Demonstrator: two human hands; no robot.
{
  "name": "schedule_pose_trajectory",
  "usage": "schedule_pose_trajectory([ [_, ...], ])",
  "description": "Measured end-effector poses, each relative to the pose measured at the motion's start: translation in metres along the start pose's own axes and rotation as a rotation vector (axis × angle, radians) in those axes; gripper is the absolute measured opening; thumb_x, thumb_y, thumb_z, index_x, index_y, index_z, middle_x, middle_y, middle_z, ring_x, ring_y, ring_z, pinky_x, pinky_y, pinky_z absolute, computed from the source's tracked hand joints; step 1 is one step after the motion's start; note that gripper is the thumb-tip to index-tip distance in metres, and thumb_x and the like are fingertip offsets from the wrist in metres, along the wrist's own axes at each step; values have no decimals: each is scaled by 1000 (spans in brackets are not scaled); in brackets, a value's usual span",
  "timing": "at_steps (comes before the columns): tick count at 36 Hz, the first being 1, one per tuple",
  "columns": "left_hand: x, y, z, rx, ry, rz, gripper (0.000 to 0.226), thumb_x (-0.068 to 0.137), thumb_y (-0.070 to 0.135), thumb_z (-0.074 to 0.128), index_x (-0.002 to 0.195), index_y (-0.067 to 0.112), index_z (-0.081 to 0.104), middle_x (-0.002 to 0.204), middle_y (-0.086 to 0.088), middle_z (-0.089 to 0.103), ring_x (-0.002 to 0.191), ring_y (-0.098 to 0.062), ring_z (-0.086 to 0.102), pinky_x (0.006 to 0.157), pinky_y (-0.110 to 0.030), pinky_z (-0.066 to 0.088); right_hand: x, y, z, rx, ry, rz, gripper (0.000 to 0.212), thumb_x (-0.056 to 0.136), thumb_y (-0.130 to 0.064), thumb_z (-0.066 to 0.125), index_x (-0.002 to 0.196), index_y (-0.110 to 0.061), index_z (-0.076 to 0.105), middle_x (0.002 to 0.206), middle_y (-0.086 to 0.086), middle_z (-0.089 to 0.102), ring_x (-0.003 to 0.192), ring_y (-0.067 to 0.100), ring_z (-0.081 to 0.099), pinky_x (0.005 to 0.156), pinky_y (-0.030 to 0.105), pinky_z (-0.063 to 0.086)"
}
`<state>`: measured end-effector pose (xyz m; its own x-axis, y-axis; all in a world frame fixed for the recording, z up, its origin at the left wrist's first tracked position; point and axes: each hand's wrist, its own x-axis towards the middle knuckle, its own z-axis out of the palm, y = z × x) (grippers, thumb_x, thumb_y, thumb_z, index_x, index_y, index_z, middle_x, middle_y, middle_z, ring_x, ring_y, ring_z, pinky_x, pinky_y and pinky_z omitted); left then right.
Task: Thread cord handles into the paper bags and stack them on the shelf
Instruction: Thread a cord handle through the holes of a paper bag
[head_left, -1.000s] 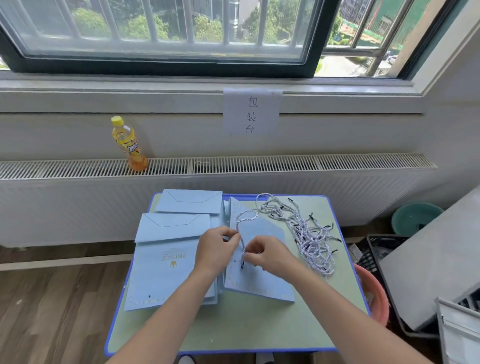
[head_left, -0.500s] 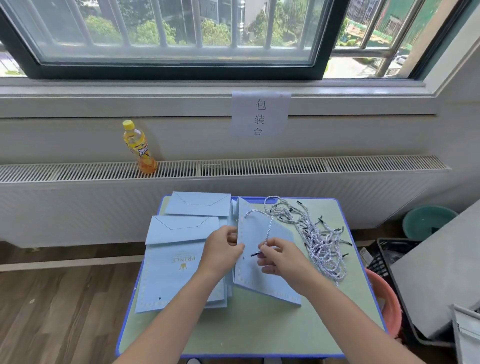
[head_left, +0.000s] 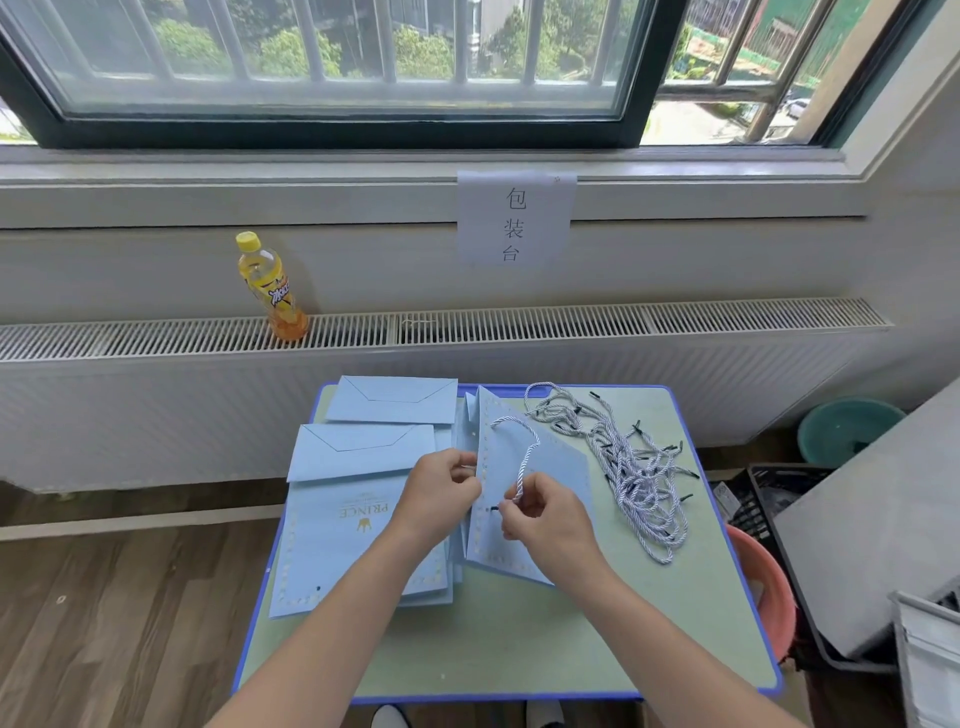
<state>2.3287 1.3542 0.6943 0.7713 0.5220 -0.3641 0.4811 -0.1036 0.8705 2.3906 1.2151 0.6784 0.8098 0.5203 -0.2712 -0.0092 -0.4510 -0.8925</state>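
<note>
A light blue paper bag stands half open in the middle of the small table. My left hand grips its near panel edge. My right hand pinches a white twisted cord just above its black tip, which sits at a hole in the bag. The cord's other end loops up to a second hole near the bag's top. A stack of flat blue bags lies to the left. A heap of loose cords lies to the right.
An orange drink bottle stands on the radiator shelf behind the table. A pink basin, a black crate and a teal basin sit on the floor to the right, beside a grey surface.
My right hand has drawn the cord's black tip down to the lower hole in the bag panel, and the loop above has tightened. The left hand keeps holding the bag edge.
</note>
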Motion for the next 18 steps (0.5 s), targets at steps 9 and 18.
schedule_pose_trajectory([
  [9,-7,7,-5,-105,-81,-26,38,80,-9,50,100,15,71,86,-2,77,77,-20,70,81,-40,56,-1,-1,-3,19,-12,12,11,84,-8,66,77,-15,60,61,-5,65,70,26,69,75,35,54],
  [18,-10,12,-6,-152,-99,-47,40,81,-13,47,101,12,72,88,-7,76,87,-33,71,84,-44,55,-1,0,-2,66,-12,35,10,84,-6,66,78,-14,62,66,-2,67,68,22,71,80,40,58],
])
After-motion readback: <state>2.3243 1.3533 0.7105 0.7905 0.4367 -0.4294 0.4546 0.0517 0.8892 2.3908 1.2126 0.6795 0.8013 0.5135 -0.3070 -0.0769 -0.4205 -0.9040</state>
